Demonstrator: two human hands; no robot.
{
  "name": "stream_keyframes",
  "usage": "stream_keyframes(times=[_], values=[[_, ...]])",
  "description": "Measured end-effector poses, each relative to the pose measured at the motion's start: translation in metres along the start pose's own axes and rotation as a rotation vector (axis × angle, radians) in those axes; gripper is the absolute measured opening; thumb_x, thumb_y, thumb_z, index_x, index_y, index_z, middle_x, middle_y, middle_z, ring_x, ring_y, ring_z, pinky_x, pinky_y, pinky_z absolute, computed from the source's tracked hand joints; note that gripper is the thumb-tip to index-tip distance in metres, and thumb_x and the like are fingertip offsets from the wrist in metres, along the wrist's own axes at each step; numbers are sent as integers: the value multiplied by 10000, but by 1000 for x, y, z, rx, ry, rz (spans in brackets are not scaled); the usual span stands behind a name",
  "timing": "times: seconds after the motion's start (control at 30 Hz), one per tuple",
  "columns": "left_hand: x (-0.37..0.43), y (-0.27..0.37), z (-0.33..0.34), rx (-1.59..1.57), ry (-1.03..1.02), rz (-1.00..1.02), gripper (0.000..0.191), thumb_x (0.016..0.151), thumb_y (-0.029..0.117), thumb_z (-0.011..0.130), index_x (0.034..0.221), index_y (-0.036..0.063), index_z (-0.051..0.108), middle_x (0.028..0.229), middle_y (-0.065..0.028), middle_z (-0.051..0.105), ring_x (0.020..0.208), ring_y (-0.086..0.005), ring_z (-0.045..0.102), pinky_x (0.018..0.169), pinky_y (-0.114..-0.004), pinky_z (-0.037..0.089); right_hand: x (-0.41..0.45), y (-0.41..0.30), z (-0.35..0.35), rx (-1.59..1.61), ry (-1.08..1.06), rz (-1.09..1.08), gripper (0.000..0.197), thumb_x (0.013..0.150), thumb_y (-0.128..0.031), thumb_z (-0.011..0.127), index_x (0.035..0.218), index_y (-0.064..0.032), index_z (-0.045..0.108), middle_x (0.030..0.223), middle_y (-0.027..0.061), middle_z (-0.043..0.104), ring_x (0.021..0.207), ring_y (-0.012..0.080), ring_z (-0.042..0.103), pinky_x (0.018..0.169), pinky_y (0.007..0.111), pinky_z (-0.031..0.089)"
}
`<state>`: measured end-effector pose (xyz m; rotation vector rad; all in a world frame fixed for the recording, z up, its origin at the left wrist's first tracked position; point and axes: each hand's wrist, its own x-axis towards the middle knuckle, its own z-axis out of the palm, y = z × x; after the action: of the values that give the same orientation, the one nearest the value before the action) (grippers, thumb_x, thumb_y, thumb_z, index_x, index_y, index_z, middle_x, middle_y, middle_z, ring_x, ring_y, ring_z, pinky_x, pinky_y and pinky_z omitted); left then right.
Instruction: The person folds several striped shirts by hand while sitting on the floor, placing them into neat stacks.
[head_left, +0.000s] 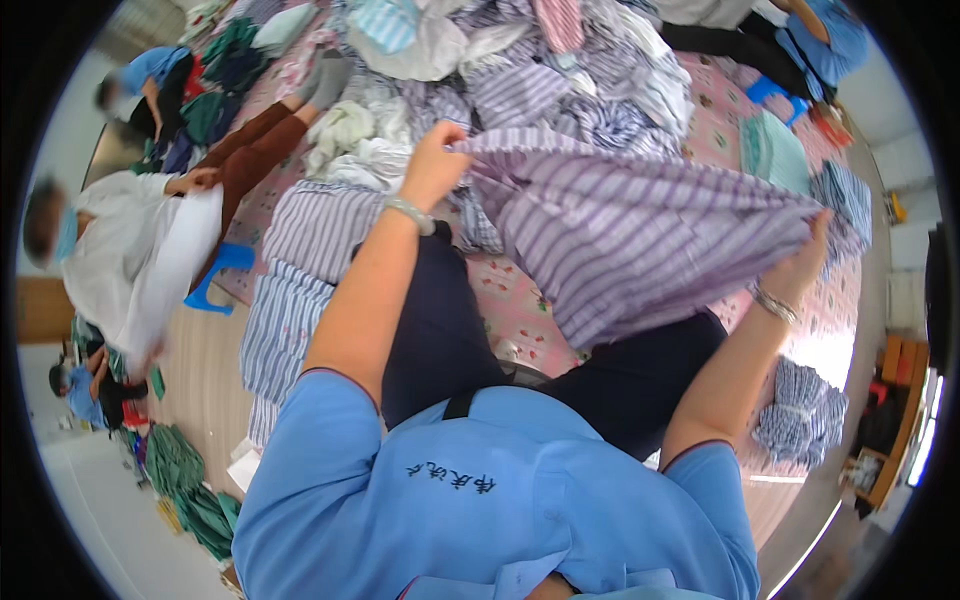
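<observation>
A purple-and-white striped cloth garment (637, 225) is stretched between my two hands, its upper edge running slantwise and its lower folds hanging over my right thigh. My left hand (437, 166) pinches one end near the middle of the view. At the other end, my right hand (802, 251) grips the fabric, with some fingers hidden behind it. Just beyond the garment rises a large heap of crumpled striped and white laundry (525, 82). Left of my legs lies a folded purple-striped stack (322, 225), and nearer me a folded blue-striped stack (281, 330).
A pink patterned sheet (517, 307) covers the floor. A person in white (135, 232) handles white cloth beside a blue stool (221, 277). To the right are a tied striped bundle (799, 416) and folded green cloth (772, 154). Green fabric (176, 465) lies at left; other people work farther off.
</observation>
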<state>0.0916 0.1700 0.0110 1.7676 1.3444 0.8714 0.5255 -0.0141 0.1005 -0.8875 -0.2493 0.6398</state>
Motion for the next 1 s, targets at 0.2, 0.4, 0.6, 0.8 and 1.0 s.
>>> stream_keyframes(times=[0.2,0.4,0.6,0.8,1.0], values=[[-8,24,8,-1004,-389,-475,183,876,154,483,916,3,581,910,-89,639,788,-180,635,701,-330,539,-10,70,15,-657,55,-316,275,851,-138,582,1082,12,569,1010,69,607,948,127,548,836,247,416],[-33,54,54,-536,-348,-306,220,845,131,474,1005,27,585,904,-90,643,798,-172,624,712,-299,499,-122,157,71,-720,-1120,178,195,863,-106,528,1000,-9,628,946,91,647,889,172,607,824,282,464],[-157,154,111,-489,-964,395,151,830,96,471,935,-3,517,796,-145,551,718,-233,555,687,-352,432,-139,194,51,-883,-1114,-46,215,849,-92,510,1025,-13,605,929,123,642,878,210,609,823,297,464],[-152,183,69,-633,-1200,378,198,875,178,529,1001,33,481,846,-68,509,728,-146,510,676,-293,429,-135,173,50,-792,-993,31,218,849,-95,511,1034,-14,591,929,120,636,875,209,604,820,297,465],[-93,116,98,-367,-446,193,185,890,202,552,907,22,515,735,20,491,600,-54,454,570,-217,406,-133,167,47,-773,-978,36,222,848,-99,512,1043,-15,578,929,117,631,873,207,600,817,298,465]])
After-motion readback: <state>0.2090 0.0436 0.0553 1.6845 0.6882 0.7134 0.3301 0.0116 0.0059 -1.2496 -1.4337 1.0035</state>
